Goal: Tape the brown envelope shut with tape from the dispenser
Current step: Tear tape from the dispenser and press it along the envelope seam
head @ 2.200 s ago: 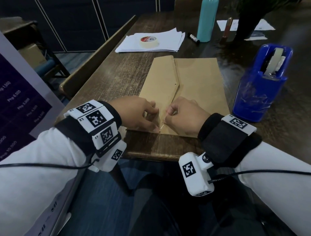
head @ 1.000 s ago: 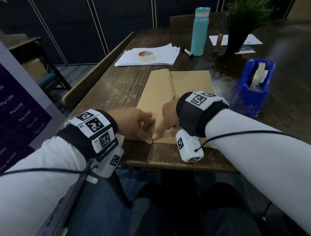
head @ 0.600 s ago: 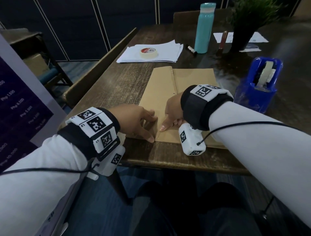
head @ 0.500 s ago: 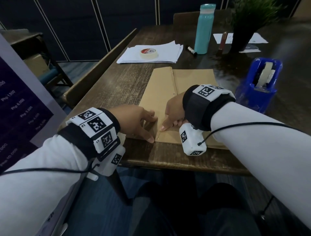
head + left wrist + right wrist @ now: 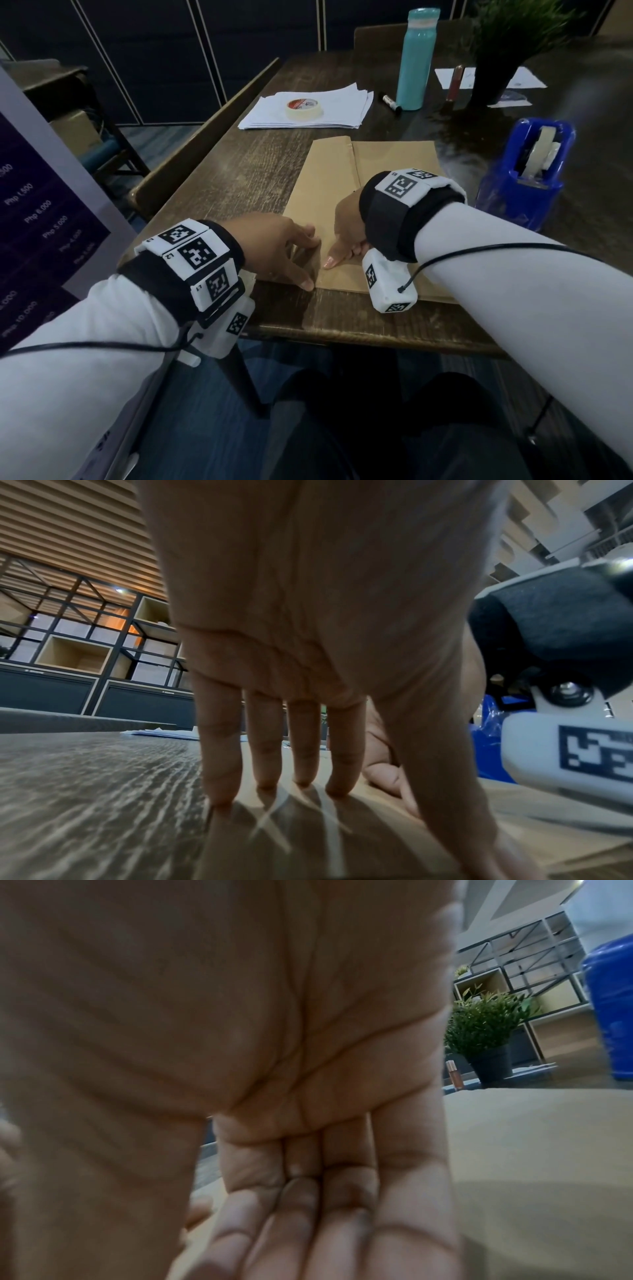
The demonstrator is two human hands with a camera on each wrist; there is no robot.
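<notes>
The brown envelope [image 5: 394, 164] lies flat on the dark wooden table [image 5: 342, 332], its flap folded over on the left side. My left hand [image 5: 274, 246] spreads straight fingers [image 5: 284, 750] onto the envelope's near left corner and presses it down. My right hand [image 5: 346, 226] sits just right of it, its thumb tip pressed on the paper by the flap edge. The right wrist view shows the other fingers [image 5: 308, 1218] curled in with nothing in them. I cannot plainly make out any clear tape under the hands. The blue tape dispenser [image 5: 524, 171] stands to the right, untouched.
A roll of masking tape [image 5: 303, 109] rests on a stack of white papers [image 5: 342, 106] at the back. Behind the envelope are a teal bottle [image 5: 416, 58], a marker [image 5: 391, 102] and a potted plant [image 5: 496, 78]. A chair back [image 5: 205, 144] runs along the table's left side.
Two seconds ago both hands pinched something at the envelope's near edge. The right hand has since turned over and its thumb slid a little up the flap; the left hand flattened.
</notes>
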